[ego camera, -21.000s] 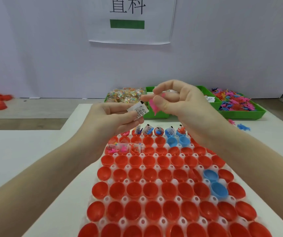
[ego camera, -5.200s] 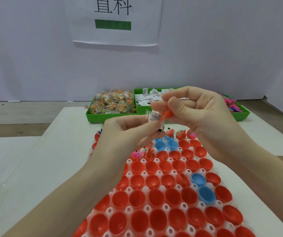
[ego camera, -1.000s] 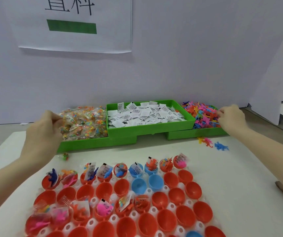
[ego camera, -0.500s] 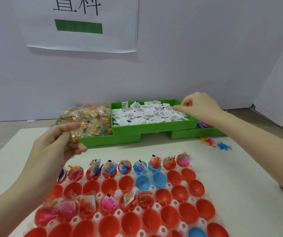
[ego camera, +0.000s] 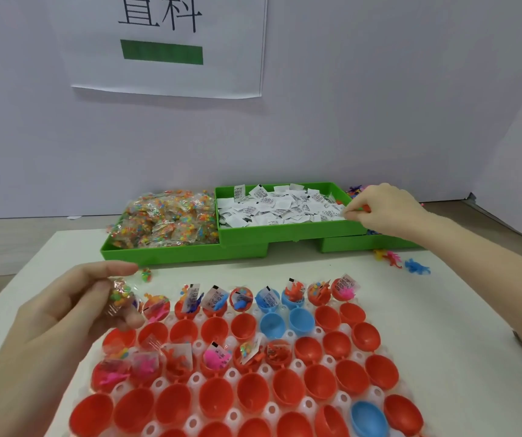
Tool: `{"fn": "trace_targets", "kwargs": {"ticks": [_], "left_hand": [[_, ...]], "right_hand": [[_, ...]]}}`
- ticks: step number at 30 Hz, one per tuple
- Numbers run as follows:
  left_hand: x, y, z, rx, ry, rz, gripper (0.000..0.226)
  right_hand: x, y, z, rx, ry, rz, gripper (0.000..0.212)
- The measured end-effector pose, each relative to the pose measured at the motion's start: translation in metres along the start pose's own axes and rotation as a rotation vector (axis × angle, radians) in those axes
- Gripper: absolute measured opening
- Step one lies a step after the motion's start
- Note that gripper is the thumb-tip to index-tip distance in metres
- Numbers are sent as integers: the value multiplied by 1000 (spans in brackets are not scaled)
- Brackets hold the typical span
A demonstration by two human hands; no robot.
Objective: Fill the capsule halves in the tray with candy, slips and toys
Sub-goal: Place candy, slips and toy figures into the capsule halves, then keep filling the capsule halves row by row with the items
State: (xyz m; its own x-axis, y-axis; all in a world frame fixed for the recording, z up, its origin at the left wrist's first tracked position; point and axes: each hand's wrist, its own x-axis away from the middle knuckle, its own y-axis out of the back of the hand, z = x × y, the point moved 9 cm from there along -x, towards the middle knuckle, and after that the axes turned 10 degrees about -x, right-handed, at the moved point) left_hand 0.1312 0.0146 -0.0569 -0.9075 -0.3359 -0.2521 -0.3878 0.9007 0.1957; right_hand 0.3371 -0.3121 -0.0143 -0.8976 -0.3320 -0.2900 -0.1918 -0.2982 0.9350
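A white tray (ego camera: 231, 378) holds red capsule halves (ego camera: 248, 394) and a few blue ones (ego camera: 300, 320). Its far row and part of the third row carry candy, slips and toys. My left hand (ego camera: 73, 313) hovers over the tray's far left corner, shut on a clear candy packet (ego camera: 120, 297). My right hand (ego camera: 382, 208) reaches over the right end of the green bin of white slips (ego camera: 280, 205). It pinches a small orange toy (ego camera: 362, 209), and its fingertips touch the slips. The candy bin (ego camera: 168, 220) sits to the left.
A third green bin (ego camera: 363, 242) with toys lies behind my right hand, mostly hidden. Loose toys (ego camera: 411, 264) lie on the table to the right, and one candy packet (ego camera: 146, 274) lies in front of the candy bin. A white wall with a paper sign (ego camera: 165, 42) stands behind.
My left hand has come back from the candy bin with a packet, toward the tray. My right hand left the toy bin with a toy and now sits over the slips.
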Motion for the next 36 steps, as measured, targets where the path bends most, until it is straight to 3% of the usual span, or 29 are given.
{"fn": "trace_targets", "kwargs": {"ticks": [2,4,6,9,12,16,18,22,27,31,36], "left_hand": [[-1,0,1,0,23,-37,46],[-2,-3,1,18,62,-73,33],[5,-13,-10,64,66,-74,26],[20,-34,-30,122,99,-38,18],[27,-69,-42,235,189,78,11],[39,-108,-64,365,250,205,8],[45,-116,-79,432,246,263,15],[50,-116,-94,572,262,295,23],[52,-105,-114,483,119,271,30],[53,-101,-119,476,94,284,23],[58,-99,-118,433,98,291,20]], "right_hand": [[2,13,-4,-274,-66,-93,14],[6,22,-5,-757,-170,-168,9],[15,24,0,-1054,-283,-159,5],[35,26,28,-1313,-343,-85,34],[69,23,81,-1559,-285,72,45],[120,22,150,-1587,-76,254,27],[133,32,164,-1548,4,186,9],[135,53,156,-1441,45,-49,12],[140,68,160,-1360,68,-175,18],[146,61,166,-1489,-18,-17,14],[151,46,163,-1725,-166,197,43]]}}
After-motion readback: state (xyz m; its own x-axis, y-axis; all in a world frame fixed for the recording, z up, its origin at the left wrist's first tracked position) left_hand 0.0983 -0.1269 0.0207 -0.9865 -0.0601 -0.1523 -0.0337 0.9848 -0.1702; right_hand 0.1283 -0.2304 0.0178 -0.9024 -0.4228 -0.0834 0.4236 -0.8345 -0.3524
